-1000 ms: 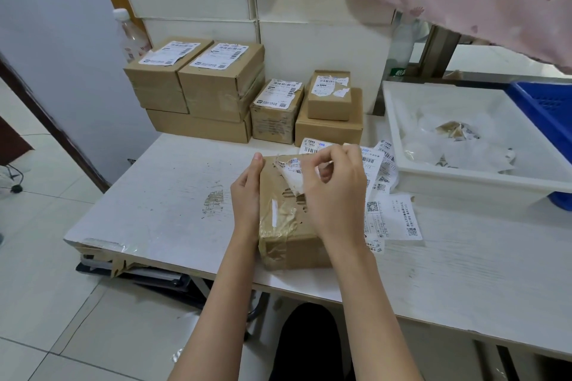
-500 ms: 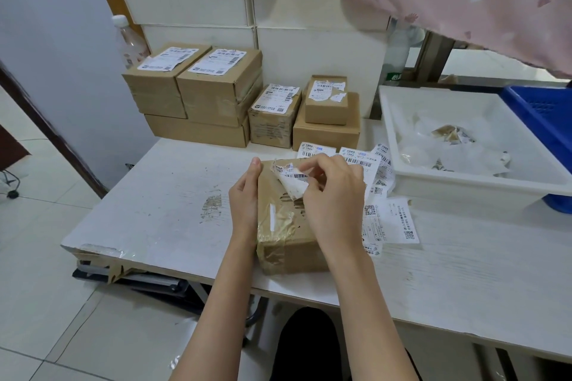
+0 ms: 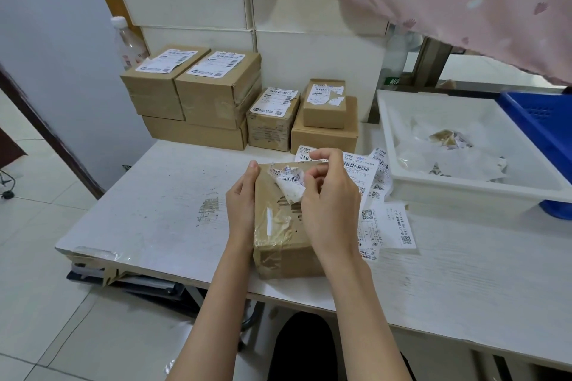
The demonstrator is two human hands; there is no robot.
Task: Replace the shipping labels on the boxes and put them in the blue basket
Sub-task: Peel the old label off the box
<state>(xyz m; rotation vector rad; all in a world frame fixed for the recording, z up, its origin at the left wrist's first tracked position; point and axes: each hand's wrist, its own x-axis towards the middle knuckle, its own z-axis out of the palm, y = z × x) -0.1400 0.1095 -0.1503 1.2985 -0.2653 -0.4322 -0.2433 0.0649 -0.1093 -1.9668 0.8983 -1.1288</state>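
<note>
Box [image 3: 286, 238], brown cardboard, taped, lying on the white table [image 3: 464, 272] right at its near edge, directly in front of the person; long axis running away from the person, toward the wall.

Old label [image 3: 289, 184], white with a barcode, torn and half lifted from the far end of the box top; its loose end curls up and toward the person, its root apparently fixed near the far left corner. Judged: the peel has to run along the long axis, so the pull goes back toward the person or up and left.

Right hand [image 3: 329, 207], over the right half of the box, thumb and forefinger pinched on the curled label. It is the hand on the label, so the pull is its job.

Left hand [image 3: 243, 198], laid flat along the left side of the box, fingers straight, pressing to steady it.

New labels [image 3: 383, 226], loose sheets, just beside the box on its right, within the right hand's reach.

White tray [image 3: 399, 145], further right, holding scraps of peeled paper. Blue basket [image 3: 538, 124], beyond the tray at the far right, well apart from the box.

Other boxes [image 3: 216, 93], stacked at the wall, labels on.
</note>
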